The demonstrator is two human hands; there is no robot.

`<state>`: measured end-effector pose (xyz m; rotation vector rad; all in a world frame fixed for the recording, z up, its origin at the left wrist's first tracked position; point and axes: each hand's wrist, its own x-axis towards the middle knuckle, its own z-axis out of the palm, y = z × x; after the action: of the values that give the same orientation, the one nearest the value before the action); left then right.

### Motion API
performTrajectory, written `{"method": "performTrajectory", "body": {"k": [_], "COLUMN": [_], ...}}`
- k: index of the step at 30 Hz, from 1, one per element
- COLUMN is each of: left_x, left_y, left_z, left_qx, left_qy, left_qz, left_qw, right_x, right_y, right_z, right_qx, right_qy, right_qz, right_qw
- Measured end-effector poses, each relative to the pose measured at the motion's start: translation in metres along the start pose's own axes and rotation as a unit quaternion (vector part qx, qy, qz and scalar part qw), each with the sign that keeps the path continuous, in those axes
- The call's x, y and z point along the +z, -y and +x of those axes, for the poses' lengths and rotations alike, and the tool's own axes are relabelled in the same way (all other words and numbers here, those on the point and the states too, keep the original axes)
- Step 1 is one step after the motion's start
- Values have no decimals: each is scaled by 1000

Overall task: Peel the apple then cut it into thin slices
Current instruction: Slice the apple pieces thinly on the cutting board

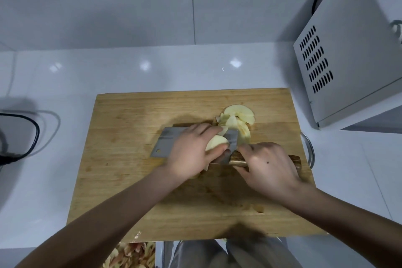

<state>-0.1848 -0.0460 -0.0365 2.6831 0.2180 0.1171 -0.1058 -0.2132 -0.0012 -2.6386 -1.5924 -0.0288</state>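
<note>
Pale peeled flesh marks the uncut apple piece [215, 142], which sits near the middle of the wooden cutting board [130, 180], set against the flat of the cleaver [167, 143]. It is clasped by the left hand [191, 152], with fingers curled over its top and the thumb at its near side, close to the blade. The wooden handle [236, 159] is wrapped by the right hand [267, 165] in a closed grip. Cut slices [239, 115] are fanned just beyond the blade.

The piece is judged light and firm, though brittle once thin, and its bare surface is likely slippery with juice. It is best held on the rounded back, with fingertips tucked away from the edge. The cleaver is judged heavy, so little downward force should be needed. Peelings [134, 252] are seen below the board's near edge.
</note>
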Motion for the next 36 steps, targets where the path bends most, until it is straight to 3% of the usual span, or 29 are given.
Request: {"method": "performTrajectory", "body": {"k": [5,12,19,23,26,31,36], "left_x": [6,12,11,17,12,-8,-5], "left_y": [5,10,60,92,115,105,66], "left_z": [9,14,27,33,31,-2,-51], "left_qx": [-12,12,-92,-153,-222,-351,-391], "left_qy": [9,-53,14,52,33,-98,-13], "left_qz": [-8,25,101,104,15,-113,-235], "left_qw": [1000,998,991,981,974,924,890], "right_x": [-1,-1,-6,-27,-38,-24,-8], "right_y": [-2,-4,-19,-41,-64,-53,-12], "right_z": [1,4,-4,-4,-6,-20,-14], "right_qx": [-19,-25,-31,36,132,202,165], "right_qy": [-1,6,8,65,138,122,128], "right_qz": [-4,-14,10,45,150,356,329], "right_qw": [1000,1000,999,996,970,904,921]}}
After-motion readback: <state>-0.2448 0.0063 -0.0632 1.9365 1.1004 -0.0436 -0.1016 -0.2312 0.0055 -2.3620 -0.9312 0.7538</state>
